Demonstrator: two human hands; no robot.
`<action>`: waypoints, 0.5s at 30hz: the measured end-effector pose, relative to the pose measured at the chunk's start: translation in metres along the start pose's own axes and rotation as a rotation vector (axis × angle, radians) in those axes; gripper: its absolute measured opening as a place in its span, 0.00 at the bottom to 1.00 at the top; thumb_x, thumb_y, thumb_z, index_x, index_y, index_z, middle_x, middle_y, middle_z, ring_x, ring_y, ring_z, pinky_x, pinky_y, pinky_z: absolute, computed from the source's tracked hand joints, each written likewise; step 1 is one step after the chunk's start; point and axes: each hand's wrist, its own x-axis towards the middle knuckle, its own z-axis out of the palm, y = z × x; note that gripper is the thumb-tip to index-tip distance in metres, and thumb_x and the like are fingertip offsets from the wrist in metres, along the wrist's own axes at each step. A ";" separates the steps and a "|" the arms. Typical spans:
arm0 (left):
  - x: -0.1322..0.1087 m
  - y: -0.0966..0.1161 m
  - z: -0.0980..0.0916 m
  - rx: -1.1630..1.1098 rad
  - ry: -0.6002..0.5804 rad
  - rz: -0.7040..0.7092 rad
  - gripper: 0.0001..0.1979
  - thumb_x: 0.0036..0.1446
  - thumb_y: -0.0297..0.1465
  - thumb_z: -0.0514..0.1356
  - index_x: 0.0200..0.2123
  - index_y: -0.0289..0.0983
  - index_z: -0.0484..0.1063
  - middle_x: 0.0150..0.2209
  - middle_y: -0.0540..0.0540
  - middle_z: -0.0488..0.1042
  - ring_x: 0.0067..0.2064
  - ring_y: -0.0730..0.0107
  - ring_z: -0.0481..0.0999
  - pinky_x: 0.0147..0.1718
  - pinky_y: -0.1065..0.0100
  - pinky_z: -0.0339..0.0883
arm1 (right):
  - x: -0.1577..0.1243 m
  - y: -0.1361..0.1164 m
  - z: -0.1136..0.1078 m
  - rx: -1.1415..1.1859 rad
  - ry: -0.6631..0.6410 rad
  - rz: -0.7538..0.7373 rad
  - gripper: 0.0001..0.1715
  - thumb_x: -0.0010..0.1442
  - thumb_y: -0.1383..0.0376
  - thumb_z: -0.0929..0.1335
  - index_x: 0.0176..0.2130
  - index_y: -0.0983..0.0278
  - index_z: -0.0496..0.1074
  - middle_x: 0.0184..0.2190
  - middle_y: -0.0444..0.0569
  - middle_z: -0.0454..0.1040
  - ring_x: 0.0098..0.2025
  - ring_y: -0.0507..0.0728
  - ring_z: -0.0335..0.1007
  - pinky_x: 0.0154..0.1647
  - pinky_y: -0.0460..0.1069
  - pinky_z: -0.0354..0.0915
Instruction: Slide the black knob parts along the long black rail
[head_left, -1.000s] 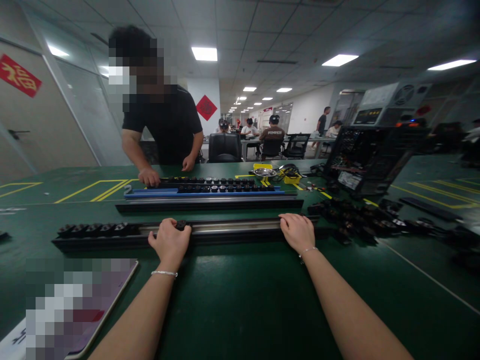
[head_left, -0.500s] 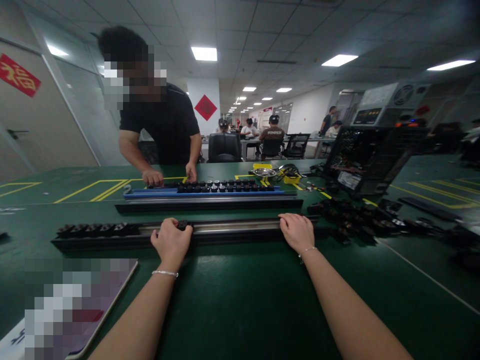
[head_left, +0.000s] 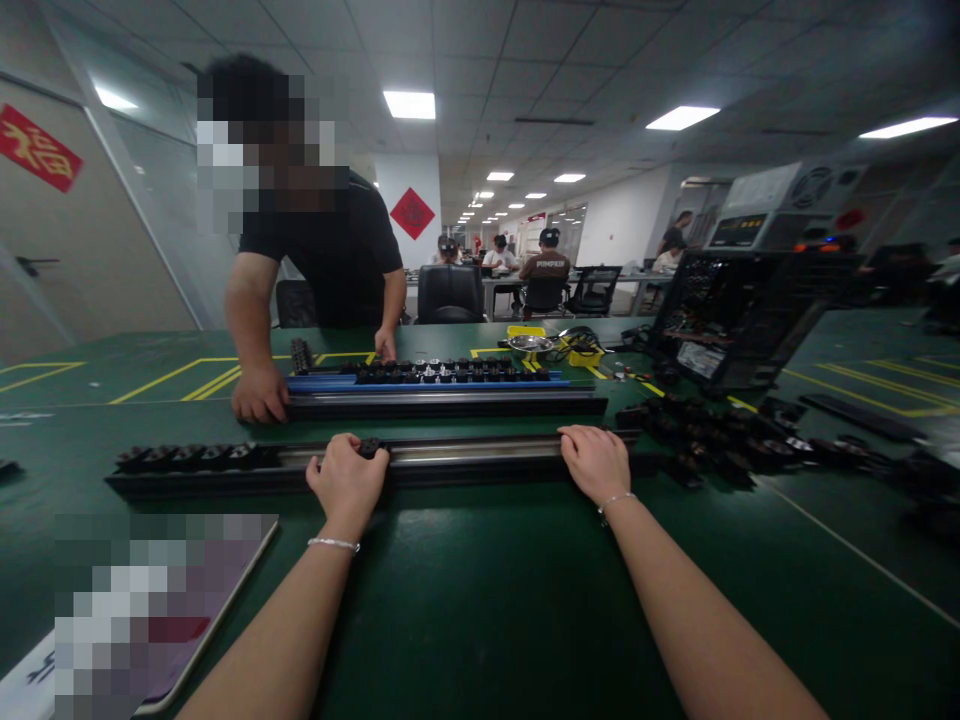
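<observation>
Under the right grip [head_left: 596, 465], too hidden to tell how closed, presumably steadied the dark rail [head_left: 472, 472] against sliding; with the left grip [head_left: 349, 478], nearly closed, pinched a black block [head_left: 372, 446] at the channel [head_left: 472, 455], likely to guide it, with lined-up blocks [head_left: 184, 460] farther left.

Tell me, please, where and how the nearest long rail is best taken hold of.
Probably grip the long rail across its bare middle, coming from the near side: it lies crosswise, long and narrow, and small black parts fill its left end.
</observation>
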 end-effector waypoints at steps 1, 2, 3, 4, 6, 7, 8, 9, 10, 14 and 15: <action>0.000 0.000 0.000 0.001 0.000 0.005 0.13 0.48 0.38 0.55 0.37 0.39 0.63 0.40 0.44 0.74 0.46 0.58 0.72 0.56 0.55 0.48 | 0.000 0.000 0.000 0.002 -0.001 0.000 0.20 0.62 0.61 0.56 0.41 0.57 0.74 0.45 0.44 0.76 0.50 0.56 0.66 0.54 0.56 0.50; 0.000 0.000 0.001 0.001 0.001 0.008 0.13 0.48 0.38 0.55 0.37 0.39 0.63 0.40 0.44 0.74 0.46 0.58 0.72 0.55 0.55 0.48 | 0.000 0.000 0.000 0.005 -0.002 0.000 0.20 0.62 0.61 0.56 0.41 0.57 0.74 0.45 0.44 0.76 0.50 0.56 0.66 0.54 0.56 0.50; -0.001 0.000 0.001 0.000 0.000 0.009 0.13 0.48 0.38 0.55 0.37 0.39 0.63 0.40 0.44 0.74 0.46 0.58 0.72 0.55 0.55 0.49 | 0.000 0.001 0.001 0.006 -0.003 -0.001 0.20 0.62 0.61 0.56 0.41 0.57 0.74 0.44 0.44 0.76 0.50 0.56 0.66 0.54 0.56 0.50; -0.001 0.000 0.001 -0.002 0.000 0.009 0.13 0.48 0.39 0.55 0.37 0.39 0.63 0.40 0.44 0.74 0.46 0.58 0.72 0.55 0.55 0.49 | 0.000 0.001 0.001 0.006 -0.002 -0.001 0.20 0.62 0.61 0.56 0.41 0.57 0.74 0.44 0.44 0.76 0.50 0.56 0.66 0.54 0.56 0.50; -0.001 0.001 0.001 -0.009 -0.002 0.007 0.13 0.48 0.39 0.56 0.37 0.39 0.63 0.40 0.44 0.74 0.46 0.57 0.72 0.55 0.55 0.49 | 0.000 0.001 0.001 0.002 0.001 -0.002 0.20 0.62 0.60 0.56 0.41 0.57 0.74 0.44 0.45 0.76 0.50 0.56 0.66 0.54 0.56 0.50; -0.001 0.001 0.001 -0.013 -0.004 0.006 0.13 0.48 0.39 0.56 0.37 0.39 0.63 0.39 0.44 0.74 0.46 0.57 0.72 0.55 0.55 0.49 | 0.000 0.001 0.001 0.002 0.002 -0.003 0.20 0.62 0.60 0.56 0.41 0.57 0.74 0.44 0.45 0.76 0.49 0.56 0.66 0.54 0.55 0.50; -0.001 0.002 0.001 -0.015 -0.007 0.005 0.13 0.48 0.39 0.56 0.37 0.39 0.63 0.39 0.44 0.74 0.46 0.57 0.72 0.55 0.55 0.49 | 0.000 0.001 0.001 0.003 0.003 -0.003 0.20 0.62 0.60 0.56 0.41 0.57 0.74 0.44 0.45 0.76 0.49 0.56 0.66 0.54 0.55 0.50; -0.001 0.002 0.001 -0.017 -0.012 0.006 0.13 0.48 0.39 0.56 0.37 0.39 0.63 0.39 0.44 0.74 0.46 0.58 0.72 0.55 0.55 0.49 | 0.000 0.001 0.001 0.005 0.002 -0.002 0.20 0.62 0.60 0.56 0.41 0.57 0.74 0.44 0.45 0.76 0.49 0.56 0.66 0.54 0.55 0.50; -0.001 0.002 0.001 -0.018 -0.017 0.008 0.13 0.48 0.39 0.56 0.37 0.39 0.63 0.39 0.44 0.73 0.46 0.58 0.72 0.55 0.55 0.49 | 0.000 0.001 0.000 0.007 0.000 -0.001 0.20 0.62 0.61 0.56 0.41 0.57 0.74 0.44 0.45 0.76 0.49 0.56 0.66 0.54 0.55 0.50; -0.002 0.003 0.001 -0.017 -0.024 0.019 0.13 0.48 0.39 0.56 0.36 0.39 0.63 0.39 0.44 0.73 0.45 0.57 0.72 0.55 0.55 0.49 | 0.000 0.000 -0.001 0.005 -0.006 -0.001 0.20 0.62 0.61 0.57 0.42 0.57 0.74 0.45 0.45 0.75 0.50 0.56 0.66 0.53 0.55 0.50; -0.002 0.003 0.001 -0.017 -0.022 0.020 0.13 0.48 0.39 0.56 0.36 0.40 0.63 0.39 0.45 0.73 0.45 0.58 0.72 0.55 0.55 0.49 | 0.000 0.000 -0.001 0.003 -0.006 -0.001 0.20 0.62 0.61 0.57 0.42 0.57 0.74 0.45 0.44 0.75 0.50 0.56 0.66 0.53 0.55 0.50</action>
